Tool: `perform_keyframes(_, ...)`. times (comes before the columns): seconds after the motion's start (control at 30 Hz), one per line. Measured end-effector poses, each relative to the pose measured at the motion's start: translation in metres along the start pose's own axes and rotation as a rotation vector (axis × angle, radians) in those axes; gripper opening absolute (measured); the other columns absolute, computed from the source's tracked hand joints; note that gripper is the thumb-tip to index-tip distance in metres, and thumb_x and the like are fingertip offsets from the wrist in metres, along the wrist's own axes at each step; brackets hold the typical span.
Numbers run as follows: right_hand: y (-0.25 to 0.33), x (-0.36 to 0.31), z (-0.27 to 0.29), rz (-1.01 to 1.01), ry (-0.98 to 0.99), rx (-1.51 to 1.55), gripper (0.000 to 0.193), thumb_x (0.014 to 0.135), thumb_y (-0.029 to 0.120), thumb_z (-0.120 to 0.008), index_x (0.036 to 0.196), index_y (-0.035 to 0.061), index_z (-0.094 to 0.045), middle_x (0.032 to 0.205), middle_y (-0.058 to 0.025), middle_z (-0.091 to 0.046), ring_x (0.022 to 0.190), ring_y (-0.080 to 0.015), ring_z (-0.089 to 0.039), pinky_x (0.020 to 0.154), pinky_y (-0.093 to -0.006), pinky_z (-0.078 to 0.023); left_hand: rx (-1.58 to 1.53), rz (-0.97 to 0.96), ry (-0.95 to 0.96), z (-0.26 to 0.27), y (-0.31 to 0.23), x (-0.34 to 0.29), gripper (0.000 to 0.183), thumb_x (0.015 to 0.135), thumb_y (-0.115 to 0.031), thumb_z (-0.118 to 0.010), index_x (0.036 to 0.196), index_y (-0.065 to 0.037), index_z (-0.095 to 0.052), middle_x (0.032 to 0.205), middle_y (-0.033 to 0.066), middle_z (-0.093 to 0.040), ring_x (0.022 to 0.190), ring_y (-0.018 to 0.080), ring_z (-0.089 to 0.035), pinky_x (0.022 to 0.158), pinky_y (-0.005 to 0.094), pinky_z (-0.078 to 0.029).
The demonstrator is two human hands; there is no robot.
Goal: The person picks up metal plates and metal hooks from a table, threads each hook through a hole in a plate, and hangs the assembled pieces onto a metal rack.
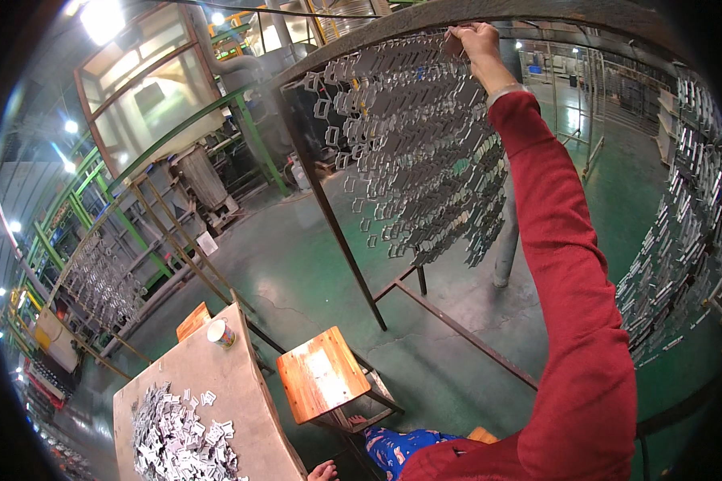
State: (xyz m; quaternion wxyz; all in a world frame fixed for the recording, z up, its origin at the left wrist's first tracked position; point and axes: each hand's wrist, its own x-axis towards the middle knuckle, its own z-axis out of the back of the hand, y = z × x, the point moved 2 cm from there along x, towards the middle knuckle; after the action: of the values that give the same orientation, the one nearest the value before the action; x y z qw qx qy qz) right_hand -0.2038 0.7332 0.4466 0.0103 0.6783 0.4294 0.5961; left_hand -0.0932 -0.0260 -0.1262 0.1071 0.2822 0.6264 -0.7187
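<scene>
Red sleeve point(557, 240) fills the near right, slanting up to the rack point(332, 210). Beneath the rack's top bar are the hanging pieces point(425, 144), thin metal frames in long strings. They look light, stiff and slippery, apt to swing or snag; each string is probably best held at its top end. Their long axis runs downward from the bar toward the floor. Left of the rack are the desk point(217, 369), bearing a loose pile point(176, 445), and the stool point(322, 375). At the rack's bar, the right hand point(480, 46) has its grip nearly closed; whether on string or bar, I cannot tell. Below the rack, the left hand point(323, 471) is cut off, its grip unclear.
</scene>
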Motion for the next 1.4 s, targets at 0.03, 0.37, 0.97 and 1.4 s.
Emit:
perform_keyframes(0.03, -0.002, 0.001, -0.005, -0.007, 0.004, 0.006, 0.009, 0.076, 0.01, -0.067, 0.079, 0.002, -0.067, 0.071, -0.006, -0.067, 0.061, -0.0115, -0.06, 0.058, -0.0265, -0.048, -0.002, -0.001, -0.002, 0.001, 0.001, -0.003, 0.035, 0.088, -0.022, -0.058, 0.12, -0.008, -0.056, 0.106, 0.0033, -0.059, 0.089, 0.0127, -0.055, 0.075, 0.0289, -0.049)
perform_keyframes(0.37, -0.014, 0.058, 0.028, 0.314, -0.379, -0.551, 0.02, 0.072, 0.024, -0.064, 0.083, 0.0076, -0.068, 0.093, -0.015, -0.066, 0.089, -0.0266, -0.062, 0.079, -0.0363, -0.048, 0.015, 0.01, 0.023, -0.012, -0.001, 0.015, 0.032, 0.09, -0.019, -0.055, 0.12, -0.007, -0.055, 0.105, 0.0044, -0.059, 0.089, 0.0117, -0.055, 0.073, 0.0284, -0.048)
perform_keyframes(0.97, -0.02, -0.448, -0.154, 0.252, 0.494, -0.112, 0.028, 0.083, 0.006, -0.062, 0.111, 0.0037, -0.06, 0.106, -0.0074, -0.061, 0.09, -0.0163, -0.058, 0.079, -0.0258, -0.046, 0.291, -0.594, 0.138, -0.057, -0.089, 0.004, 0.03, 0.081, -0.029, -0.065, 0.093, -0.001, -0.065, 0.081, 0.0085, -0.067, 0.077, 0.017, -0.063, 0.068, 0.0305, -0.05)
perform_keyframes(1.4, 0.22, -0.825, -0.262, 0.022, 1.93, 0.653, 0.032, 0.077, 0.008, -0.062, 0.109, 0.0055, -0.061, 0.102, -0.0126, -0.061, 0.096, -0.0276, -0.056, 0.084, -0.0348, -0.043, 0.541, -0.172, -1.537, 0.144, 0.041, -0.176, 0.017, 0.077, -0.02, -0.067, 0.085, -0.005, -0.066, 0.076, 0.0112, -0.059, 0.074, 0.0262, -0.058, 0.068, 0.0362, -0.046)
